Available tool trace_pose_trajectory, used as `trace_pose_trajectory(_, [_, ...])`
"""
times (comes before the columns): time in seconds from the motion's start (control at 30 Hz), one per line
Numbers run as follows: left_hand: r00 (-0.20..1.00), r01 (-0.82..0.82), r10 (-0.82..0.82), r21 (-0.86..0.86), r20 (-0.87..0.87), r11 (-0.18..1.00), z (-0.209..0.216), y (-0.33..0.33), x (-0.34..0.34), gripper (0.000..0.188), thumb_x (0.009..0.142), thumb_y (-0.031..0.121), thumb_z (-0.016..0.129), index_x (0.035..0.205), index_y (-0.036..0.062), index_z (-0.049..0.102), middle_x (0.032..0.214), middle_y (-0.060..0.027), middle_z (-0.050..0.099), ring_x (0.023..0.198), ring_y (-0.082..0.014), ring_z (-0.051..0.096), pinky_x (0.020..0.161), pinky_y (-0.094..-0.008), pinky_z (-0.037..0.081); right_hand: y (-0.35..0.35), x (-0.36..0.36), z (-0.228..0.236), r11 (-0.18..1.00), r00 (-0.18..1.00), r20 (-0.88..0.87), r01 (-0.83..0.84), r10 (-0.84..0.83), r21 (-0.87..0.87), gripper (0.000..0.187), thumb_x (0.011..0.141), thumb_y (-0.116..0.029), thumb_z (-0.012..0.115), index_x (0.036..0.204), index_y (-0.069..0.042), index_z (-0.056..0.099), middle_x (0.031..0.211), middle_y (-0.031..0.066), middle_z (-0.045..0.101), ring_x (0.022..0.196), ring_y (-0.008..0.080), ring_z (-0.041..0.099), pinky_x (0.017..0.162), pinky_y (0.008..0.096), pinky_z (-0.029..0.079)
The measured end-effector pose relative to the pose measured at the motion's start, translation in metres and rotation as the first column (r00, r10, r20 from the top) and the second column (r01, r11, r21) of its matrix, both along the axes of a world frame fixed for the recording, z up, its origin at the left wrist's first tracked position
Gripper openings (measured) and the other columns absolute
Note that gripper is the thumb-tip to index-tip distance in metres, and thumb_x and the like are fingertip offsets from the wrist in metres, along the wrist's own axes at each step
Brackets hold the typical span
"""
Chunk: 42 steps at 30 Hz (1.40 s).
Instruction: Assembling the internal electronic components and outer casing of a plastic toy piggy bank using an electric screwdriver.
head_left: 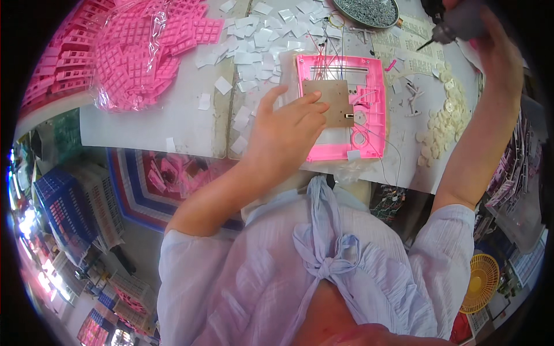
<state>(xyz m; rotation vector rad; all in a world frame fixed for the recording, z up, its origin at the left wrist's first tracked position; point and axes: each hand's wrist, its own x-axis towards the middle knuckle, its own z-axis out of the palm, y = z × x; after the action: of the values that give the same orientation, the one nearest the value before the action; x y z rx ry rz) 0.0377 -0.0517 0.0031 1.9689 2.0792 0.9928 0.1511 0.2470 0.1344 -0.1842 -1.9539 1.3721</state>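
A pink plastic housing (378, 109) lies on the white-covered table in front of me. Inside it sits a flat brown board (339, 89), with thin wires (326, 51) running out past the far edge. My left hand (288, 127) rests over the board's left part, fingers stretched out and fingertips touching it. Up at the far right, my right hand (501, 43) is closed around a dark power screwdriver (463, 22). Its thin bit points down and left, raised well apart from the housing. The frame edge cuts off part of the tool.
A round tray of small screws (372, 10) stands behind the housing. White paper squares (259, 37) are scattered to its left, beside bagged pink grid pieces (135, 63). Cream round parts (445, 118) lie at right. Below are a blue crate (66, 202) and a yellow basket (482, 282).
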Motion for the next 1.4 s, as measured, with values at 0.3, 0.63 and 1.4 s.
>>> trace_pose_trajectory(0.3, [0.973, 0.084, -0.102, -0.092, -0.207, 0.992, 0.013, 0.001, -0.004, 0.008, 0.087, 0.01, 0.072, 0.09, 0.0114, 0.066, 0.118, -0.0052, 0.073, 0.119, -0.019, 0.066, 0.112, -0.0533, 0.029, -0.06, -0.006, -0.034, 0.953, 0.957, -0.173, -0.259, 0.231, -0.155, 0.052, 0.088, -0.034, 0.071, 0.124, 0.001, 0.059, 0.071, 0.0023, 0.059, 0.07, 0.0134, 0.056, 0.073, 0.0285, 0.046])
trace_pose_trajectory(0.63, [0.997, 0.065, -0.07, 0.143, 0.029, 0.988, 0.019, 0.009, -0.017, 0.014, 0.082, 0.006, 0.078, 0.089, 0.0107, 0.067, 0.113, -0.0058, 0.075, 0.11, -0.0231, 0.07, 0.115, -0.0527, 0.029, -0.038, 0.034, -0.031, 0.967, 0.999, -0.027, -0.023, 0.017, -0.255, 0.058, 0.098, -0.022, 0.058, 0.146, 0.005, 0.041, 0.132, 0.017, 0.062, 0.115, 0.0237, 0.056, 0.1, 0.0408, 0.045])
trace_pose_trajectory(1.4, [0.975, -0.102, 0.077, 0.111, 0.208, 0.989, -0.003, -0.024, -0.029, 0.013, 0.084, 0.003, 0.076, 0.091, 0.0093, 0.066, 0.102, -0.0052, 0.075, 0.098, -0.0212, 0.071, 0.1, -0.0458, 0.046, -0.127, 0.061, -0.099, 0.892, 0.976, 0.208, 0.032, 0.07, -0.45, 0.075, 0.081, 0.0, 0.076, 0.149, -0.004, 0.044, 0.098, 0.0014, 0.06, 0.089, 0.0114, 0.059, 0.086, 0.0263, 0.048])
